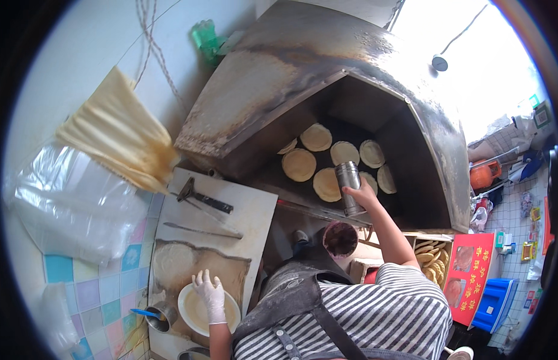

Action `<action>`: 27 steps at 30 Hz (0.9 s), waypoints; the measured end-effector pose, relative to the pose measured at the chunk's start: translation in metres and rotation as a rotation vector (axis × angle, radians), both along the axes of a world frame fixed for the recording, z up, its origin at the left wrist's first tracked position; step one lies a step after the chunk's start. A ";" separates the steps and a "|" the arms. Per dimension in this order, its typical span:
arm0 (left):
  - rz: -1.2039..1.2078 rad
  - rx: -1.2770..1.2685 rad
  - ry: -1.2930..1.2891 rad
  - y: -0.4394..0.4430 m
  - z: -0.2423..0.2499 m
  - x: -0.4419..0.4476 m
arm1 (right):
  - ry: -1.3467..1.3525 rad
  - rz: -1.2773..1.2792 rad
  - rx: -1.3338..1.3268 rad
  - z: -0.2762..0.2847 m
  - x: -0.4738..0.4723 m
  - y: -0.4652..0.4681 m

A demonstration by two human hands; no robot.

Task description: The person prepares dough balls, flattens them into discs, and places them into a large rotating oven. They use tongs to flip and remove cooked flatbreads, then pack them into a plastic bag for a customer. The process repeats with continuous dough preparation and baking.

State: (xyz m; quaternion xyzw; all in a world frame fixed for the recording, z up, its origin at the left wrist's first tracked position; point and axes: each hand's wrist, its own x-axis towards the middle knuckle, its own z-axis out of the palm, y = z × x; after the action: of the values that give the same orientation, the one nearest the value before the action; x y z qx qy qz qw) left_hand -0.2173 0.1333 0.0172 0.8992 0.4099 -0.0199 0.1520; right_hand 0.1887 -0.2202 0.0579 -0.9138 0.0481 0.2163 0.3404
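Note:
My right hand (364, 196) is bare and wraps around a cylindrical stainless steel shaker (346, 175). It holds the shaker over the front of a large metal oven's open mouth. Several round flatbreads (299, 165) lie on the dark oven floor (301, 195) beyond and around it. My left hand (210, 294) wears a thin translucent glove, fingers spread, above a white bowl (187, 310) with pale contents. Whether it touches the bowl's contents is unclear. Under the bowl is a worn brown board (236, 265).
A black-handled scraper (211, 202) and a long thin metal tool (202, 230) rest on the white worktop (256, 211). Left of the bowl stands a metal cup (164, 321) with a blue-handled brush (144, 312). A bucket (340, 239) sits below the oven. Baked flatbreads (432, 261) fill a box at right.

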 end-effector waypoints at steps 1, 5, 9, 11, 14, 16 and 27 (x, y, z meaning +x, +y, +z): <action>0.011 -0.008 0.043 0.000 -0.002 0.005 | -0.083 0.033 0.025 -0.005 0.010 -0.011; 0.054 -0.046 0.182 -0.002 -0.004 0.021 | -0.169 0.076 -0.078 -0.015 0.036 -0.033; 0.111 -0.045 0.258 -0.009 0.002 0.028 | -0.228 0.128 -0.163 -0.021 0.059 -0.035; 0.102 -0.045 0.275 -0.012 0.002 0.030 | -0.179 0.163 -0.270 -0.026 0.069 -0.036; 0.137 -0.038 0.273 -0.015 -0.001 0.031 | -0.205 0.153 -0.268 -0.034 0.073 -0.041; 0.145 -0.037 0.247 -0.013 -0.004 0.031 | -0.300 0.138 -0.286 -0.040 0.074 -0.045; 0.116 -0.022 0.216 -0.007 -0.009 0.021 | -0.418 0.077 -0.228 -0.064 0.059 -0.072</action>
State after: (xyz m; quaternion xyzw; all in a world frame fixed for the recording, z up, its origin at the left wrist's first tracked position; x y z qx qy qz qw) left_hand -0.1958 0.1266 0.0087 0.8649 0.4748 -0.1123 0.1178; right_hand 0.2481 -0.2923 -0.0060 -0.9724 -0.0341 0.0282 0.2292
